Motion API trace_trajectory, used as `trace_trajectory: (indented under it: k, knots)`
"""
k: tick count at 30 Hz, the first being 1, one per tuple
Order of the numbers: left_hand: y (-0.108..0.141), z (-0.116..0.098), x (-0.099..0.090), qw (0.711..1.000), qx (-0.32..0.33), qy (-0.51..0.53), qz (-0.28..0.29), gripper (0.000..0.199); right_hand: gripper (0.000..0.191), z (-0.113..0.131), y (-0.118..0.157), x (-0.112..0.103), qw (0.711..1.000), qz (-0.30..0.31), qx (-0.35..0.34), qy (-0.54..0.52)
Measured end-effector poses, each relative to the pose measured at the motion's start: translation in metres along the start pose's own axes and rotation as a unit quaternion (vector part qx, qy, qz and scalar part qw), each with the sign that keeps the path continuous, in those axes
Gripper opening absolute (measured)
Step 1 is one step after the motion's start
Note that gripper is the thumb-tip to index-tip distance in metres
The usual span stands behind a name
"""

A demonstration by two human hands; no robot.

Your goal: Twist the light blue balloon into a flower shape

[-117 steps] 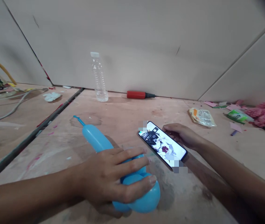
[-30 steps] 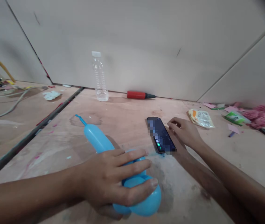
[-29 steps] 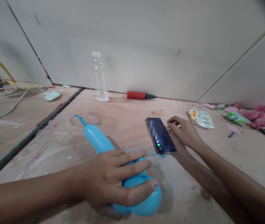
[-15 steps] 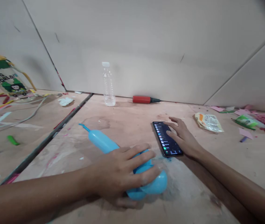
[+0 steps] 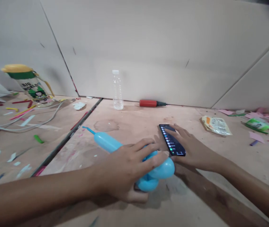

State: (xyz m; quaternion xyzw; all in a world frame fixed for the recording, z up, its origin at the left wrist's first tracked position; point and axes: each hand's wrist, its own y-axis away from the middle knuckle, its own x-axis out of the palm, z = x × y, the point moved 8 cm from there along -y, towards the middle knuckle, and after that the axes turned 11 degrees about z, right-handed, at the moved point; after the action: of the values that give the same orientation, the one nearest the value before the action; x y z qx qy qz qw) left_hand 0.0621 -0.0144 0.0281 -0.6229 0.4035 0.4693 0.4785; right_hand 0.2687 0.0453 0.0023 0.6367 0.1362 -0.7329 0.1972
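Right hand [image 5: 191, 147] has moved over the phone [image 5: 175, 147], covering an edge.

The left hand [image 5: 128, 168] and right hand [image 5: 191, 146] are bare, with slim, rounded-tipped fingers. The left forearm [image 5: 54, 190] and right forearm [image 5: 248, 183] are bare too, slender and smooth, narrowing toward the wrists.

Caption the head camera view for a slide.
Left hand gripping a twisted blue balloon, right hand over a phone, red pump by the wall.
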Motion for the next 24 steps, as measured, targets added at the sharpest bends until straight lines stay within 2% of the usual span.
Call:
trace_trajectory:
  k: [4,6,8,9,11,12,14,17,19,22,24]
  knots:
    - [0.004,-0.001,-0.006,0.998,-0.044,0.053,-0.001,0.084,0.077,-0.019,-0.010,-0.007,0.996,-0.059,0.062,0.013]
    - [0.006,0.003,-0.010,0.992,-0.088,0.090,-0.023,0.084,0.069,-0.012,-0.010,-0.015,0.992,-0.099,0.073,-0.028]
    - [0.009,0.009,-0.015,0.980,-0.141,0.125,-0.065,0.083,0.065,0.018,-0.008,-0.017,0.987,-0.091,0.005,-0.132]
    - [0.010,0.012,-0.019,0.972,-0.166,0.139,-0.090,0.083,0.064,0.038,-0.006,-0.013,0.976,-0.053,-0.035,-0.211]
    - [0.011,0.016,-0.027,0.956,-0.194,0.162,-0.147,0.082,0.050,0.074,0.000,-0.007,0.928,0.014,-0.087,-0.363]
    - [0.011,0.015,-0.032,0.952,-0.183,0.171,-0.176,0.083,0.042,0.088,0.003,-0.007,0.903,0.021,-0.100,-0.417]
    - [0.008,0.010,-0.041,0.950,-0.118,0.178,-0.229,0.085,0.032,0.103,0.009,-0.014,0.876,-0.019,-0.108,-0.469]
    - [0.008,0.001,-0.049,0.948,0.000,0.164,-0.272,0.092,0.032,0.105,0.015,-0.023,0.891,-0.087,-0.107,-0.433]
    - [0.011,0.001,-0.048,0.951,0.034,0.148,-0.270,0.095,0.038,0.102,0.021,-0.033,0.911,-0.142,-0.122,-0.367]
    - [0.015,0.005,-0.041,0.958,0.018,0.139,-0.250,0.094,0.046,0.100,0.032,-0.046,0.931,-0.243,-0.148,-0.229]
    - [0.019,0.011,-0.034,0.949,-0.022,0.185,-0.255,0.099,0.049,0.100,0.037,-0.047,0.940,-0.282,-0.136,-0.135]
